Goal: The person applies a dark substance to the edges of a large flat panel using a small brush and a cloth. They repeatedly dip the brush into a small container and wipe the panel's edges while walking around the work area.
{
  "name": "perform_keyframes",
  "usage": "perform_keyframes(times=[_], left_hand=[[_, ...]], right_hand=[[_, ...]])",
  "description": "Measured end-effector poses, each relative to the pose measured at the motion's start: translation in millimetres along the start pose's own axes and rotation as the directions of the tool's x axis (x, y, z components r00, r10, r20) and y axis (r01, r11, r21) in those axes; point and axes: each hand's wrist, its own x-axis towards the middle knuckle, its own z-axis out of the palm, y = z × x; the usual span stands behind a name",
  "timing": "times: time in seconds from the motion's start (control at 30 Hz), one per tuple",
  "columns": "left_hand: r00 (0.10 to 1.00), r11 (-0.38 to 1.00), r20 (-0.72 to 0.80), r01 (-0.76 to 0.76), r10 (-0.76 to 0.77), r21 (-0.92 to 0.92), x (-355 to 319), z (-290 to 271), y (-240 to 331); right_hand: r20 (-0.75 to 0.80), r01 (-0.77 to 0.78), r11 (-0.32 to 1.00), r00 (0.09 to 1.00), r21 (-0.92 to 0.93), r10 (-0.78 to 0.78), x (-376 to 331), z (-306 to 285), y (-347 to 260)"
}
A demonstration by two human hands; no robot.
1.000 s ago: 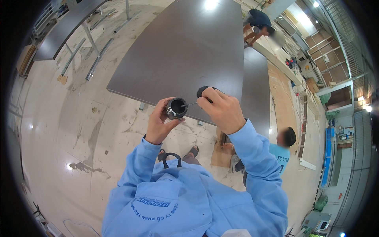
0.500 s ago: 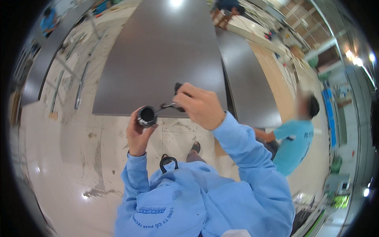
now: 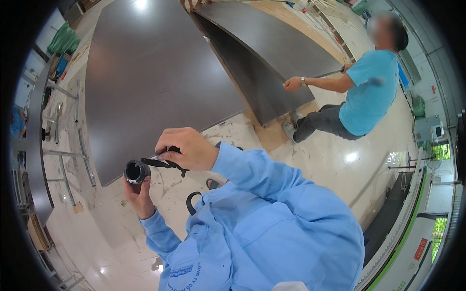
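A small round black jar (image 3: 137, 172), its dark open mouth facing up, is gripped in my left hand (image 3: 141, 196). The fingers wrap round its side. My right hand (image 3: 187, 148) pinches a slim black tool (image 3: 167, 164) with a pale strip near its end. That end meets the jar's rim. Its exact kind cannot be made out, and my fingers cover part of it. Both hands are in front of the near edge of a large dark brown panel (image 3: 160, 82).
At the right, a person in a turquoise shirt (image 3: 371, 87) holds the edge of a raised dark panel (image 3: 272, 39); another dark panel (image 3: 257, 87) lies beneath. Metal frame legs (image 3: 63, 153) stand at the left. A long machine (image 3: 403, 247) is at the lower right. Another person's hands (image 3: 196, 5) show at the top.
My view has swung to the right. The tool's end has come to the jar's rim. The person in turquoise has straightened up, and a panel on the right is now raised.
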Motion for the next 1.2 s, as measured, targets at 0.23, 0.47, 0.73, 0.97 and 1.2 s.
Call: perform_keyframes(times=[0.23,0.47,0.73,0.97,1.2], left_hand=[[0.993,0.998,0.118,-0.004,0.011,-0.056,4.5,12.0,-11.4],[0.993,0.991,0.117,0.035,-0.02,-0.127,4.9,26.9,-10.7],[0.982,0.989,0.181,-0.021,0.047,-0.145,5.5,47.3,2.8],[0.978,0.981,0.205,-0.008,0.048,-0.194,3.1,48.5,5.2],[0.979,0.98,0.193,-0.021,0.059,-0.196,0.4,49.3,6.7]], right_hand=[[0.008,-0.037,0.999,0.999,-0.019,0.037,-13.8,-8.8,-0.8],[-0.006,-0.059,0.998,0.998,0.005,0.059,-18.5,-27.4,-3.4],[0.052,-0.109,0.994,0.993,-0.006,0.109,-18.1,-30.7,-5.9],[0.072,-0.106,0.994,0.992,-0.019,0.107,-18.9,-26.8,-18.4],[0.064,-0.109,0.994,0.992,-0.009,0.109,-26.7,-28.3,-19.5]])
